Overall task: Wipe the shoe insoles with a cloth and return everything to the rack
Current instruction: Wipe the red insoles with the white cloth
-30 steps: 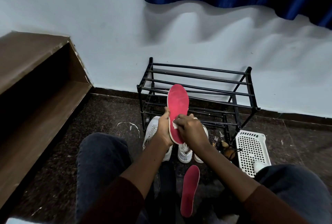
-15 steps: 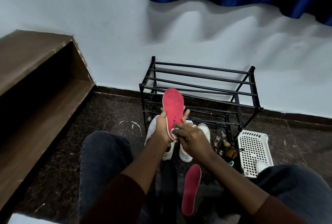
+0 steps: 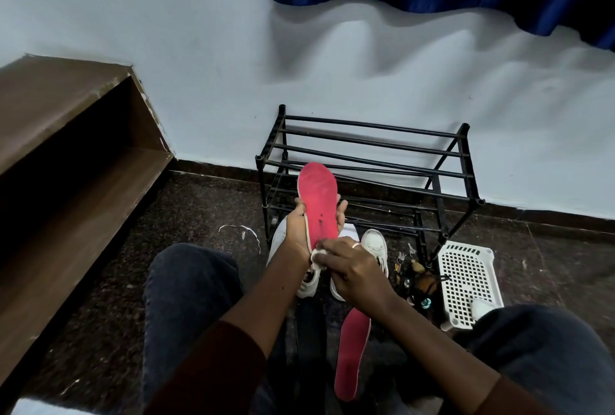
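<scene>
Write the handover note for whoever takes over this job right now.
Left hand grips the insole upright, in front of the rack.
Right hand holds the cloth against its heel end.
Second insole lies on the floor between the knees; shoes stand before the rack.
Done: wiping under way, nothing on the rack yet.
Left: finish wiping, return everything to the rack.

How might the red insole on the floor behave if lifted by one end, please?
The floor insole is probably light: the left hand holds its twin upright. Likely bendy, since it looks thin. Lying flat, it shouldn't roll.
</scene>
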Tool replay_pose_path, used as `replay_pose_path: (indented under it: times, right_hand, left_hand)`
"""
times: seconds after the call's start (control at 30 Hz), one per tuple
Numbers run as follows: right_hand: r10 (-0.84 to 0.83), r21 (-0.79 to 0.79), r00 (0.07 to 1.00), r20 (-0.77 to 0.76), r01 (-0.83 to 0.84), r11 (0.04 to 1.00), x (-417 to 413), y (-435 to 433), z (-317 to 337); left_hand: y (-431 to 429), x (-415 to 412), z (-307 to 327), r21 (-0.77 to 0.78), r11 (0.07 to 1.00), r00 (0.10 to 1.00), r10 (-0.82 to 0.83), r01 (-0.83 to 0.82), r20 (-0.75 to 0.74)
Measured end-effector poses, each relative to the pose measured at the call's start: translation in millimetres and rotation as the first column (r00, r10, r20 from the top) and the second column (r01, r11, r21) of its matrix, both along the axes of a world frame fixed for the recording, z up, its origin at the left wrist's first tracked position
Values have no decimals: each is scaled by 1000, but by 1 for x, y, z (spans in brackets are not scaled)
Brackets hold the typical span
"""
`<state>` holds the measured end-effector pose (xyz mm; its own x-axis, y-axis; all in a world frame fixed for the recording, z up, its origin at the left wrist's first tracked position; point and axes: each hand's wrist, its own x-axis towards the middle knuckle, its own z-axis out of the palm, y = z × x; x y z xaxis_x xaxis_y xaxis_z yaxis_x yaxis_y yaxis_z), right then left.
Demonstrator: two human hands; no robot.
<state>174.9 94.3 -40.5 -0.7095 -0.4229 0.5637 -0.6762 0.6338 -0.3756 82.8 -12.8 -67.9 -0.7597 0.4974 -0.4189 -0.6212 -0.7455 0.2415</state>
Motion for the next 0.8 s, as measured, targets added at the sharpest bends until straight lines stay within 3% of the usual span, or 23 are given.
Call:
replay_pose_path:
  times: [0.13, 0.3, 0.43, 0.57, 0.8]
  right_hand:
    - [-8, 36, 1000, 20, 8, 999, -8, -4, 2]
    - [-177, -53, 976, 125, 185, 981, -25, -18, 7]
    - [-148, -27, 989, 10, 148, 989, -12, -20, 8]
    - [-123, 19, 990, -67, 124, 992, 1, -5, -5]
    - [-247, -18, 961, 126, 251, 968, -15, 6, -12]
  left_hand:
    - [5, 2, -2, -68, 998, 1000, -14, 13, -13]
    - [11, 5, 1, -100, 994, 999, -39, 40, 17]
    - [10, -2, -4, -146, 989, 998, -30, 37, 52]
    - [3, -6, -8, -65, 998, 997, -6, 12, 83]
    - [7, 4, 1, -102, 993, 998, -63, 63, 6]
